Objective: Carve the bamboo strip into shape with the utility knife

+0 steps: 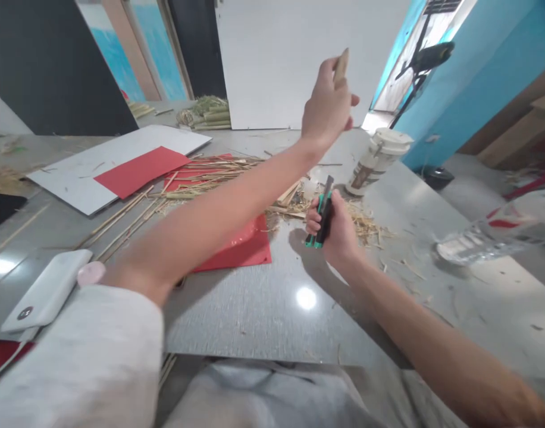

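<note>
My left hand (pixel 328 110) is raised over the far side of the table, its fingers pinched on a short, flat, pale strip of straw (pixel 341 66) that points upward. Lower and to the right, my right hand (pixel 337 229) is wrapped round a black and green utility knife (pixel 325 217), whose blade end points up and away from me. Cut straw scraps (pixel 366 223) lie on the table behind and beside this hand. A red sheet (pixel 250 244) lies partly under my left forearm, and dry stalks (pixel 223 169) are spread out beyond it.
A white board (pixel 165 135) with a red card (pixel 143 170) on it lies at the back left. A white lidded container (pixel 377 160) stands at the right, near a clear plastic bottle (pixel 500 229) on its side. A white power bank (pixel 49 288) with a cable sits at the left.
</note>
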